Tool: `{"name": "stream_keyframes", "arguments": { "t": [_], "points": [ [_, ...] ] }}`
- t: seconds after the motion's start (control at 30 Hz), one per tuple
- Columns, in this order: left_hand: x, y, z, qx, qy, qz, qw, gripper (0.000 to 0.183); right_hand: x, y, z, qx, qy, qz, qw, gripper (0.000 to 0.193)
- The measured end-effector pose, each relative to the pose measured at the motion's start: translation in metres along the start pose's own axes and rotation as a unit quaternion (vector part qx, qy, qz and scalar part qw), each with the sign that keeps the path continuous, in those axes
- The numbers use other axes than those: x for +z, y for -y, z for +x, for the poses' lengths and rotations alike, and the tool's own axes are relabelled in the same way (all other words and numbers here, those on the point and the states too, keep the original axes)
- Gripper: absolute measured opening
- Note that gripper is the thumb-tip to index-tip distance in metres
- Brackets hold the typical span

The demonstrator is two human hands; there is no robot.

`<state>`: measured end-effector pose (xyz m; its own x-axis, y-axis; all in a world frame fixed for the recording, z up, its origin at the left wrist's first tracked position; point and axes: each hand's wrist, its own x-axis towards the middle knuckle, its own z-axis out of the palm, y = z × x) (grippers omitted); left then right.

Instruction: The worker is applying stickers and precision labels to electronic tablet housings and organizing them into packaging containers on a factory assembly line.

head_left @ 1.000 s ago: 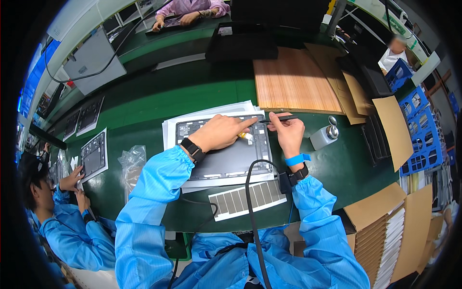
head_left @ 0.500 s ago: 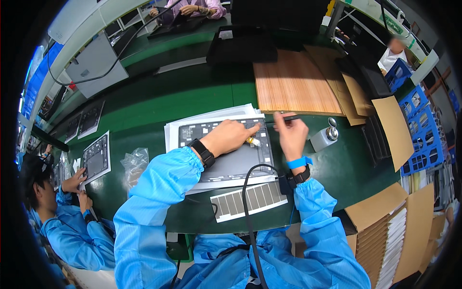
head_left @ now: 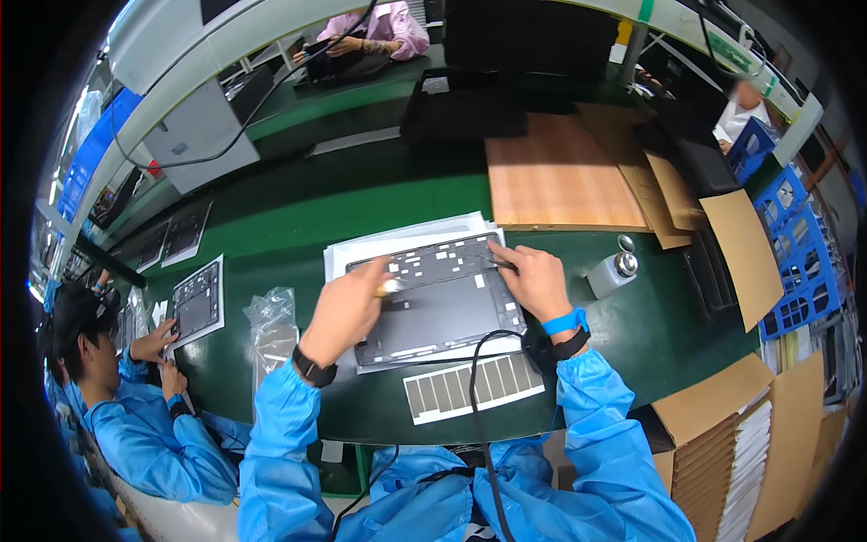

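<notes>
A dark grey, flat tablet-like housing with many small white patches lies on white sheets in front of me. Over its left part, my left hand is closed round a small object with a yellow band and white tip, slightly blurred. At the housing's upper right corner, my right hand has a fingertip on the edge. Its fingers are closed on a slim dark tool, mostly hidden by them. Nearer me lies a sheet of grey rectangular strips, crossed by a black cable.
A pump bottle stands to the right, near a wooden board. Clear plastic bags lie at the left, where a co-worker handles another housing. An open carton and blue crate stand at the right.
My left hand has moved left and nearer me across the housing with the yellow-banded object. My right hand has come down onto the upper right corner. The whole view has shifted slightly.
</notes>
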<state>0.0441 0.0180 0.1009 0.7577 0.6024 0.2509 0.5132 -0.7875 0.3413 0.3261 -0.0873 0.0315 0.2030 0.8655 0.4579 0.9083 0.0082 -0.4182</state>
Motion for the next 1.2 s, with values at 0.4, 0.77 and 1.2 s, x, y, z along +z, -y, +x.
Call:
{"name": "stream_keyframes", "arguments": {
  "t": [0.4, 0.77, 1.2],
  "points": [
    [0.024, 0.018, -0.07, -0.224, -0.056, -0.017, 0.973, 0.019, -0.015, 0.01, -0.007, 0.193, -0.01, 0.202, 0.96, 0.03],
    [0.031, 0.043, -0.038, -0.227, -0.118, -0.102, 0.961, 0.036, 0.007, -0.024, -0.006, 0.265, -0.033, 0.435, 0.86, 0.019],
    [0.017, 0.072, 0.053, -0.26, -0.021, -0.508, 0.821, 0.031, 0.016, -0.02, -0.001, 0.269, -0.143, 0.466, 0.83, 0.031]
  ]
}}
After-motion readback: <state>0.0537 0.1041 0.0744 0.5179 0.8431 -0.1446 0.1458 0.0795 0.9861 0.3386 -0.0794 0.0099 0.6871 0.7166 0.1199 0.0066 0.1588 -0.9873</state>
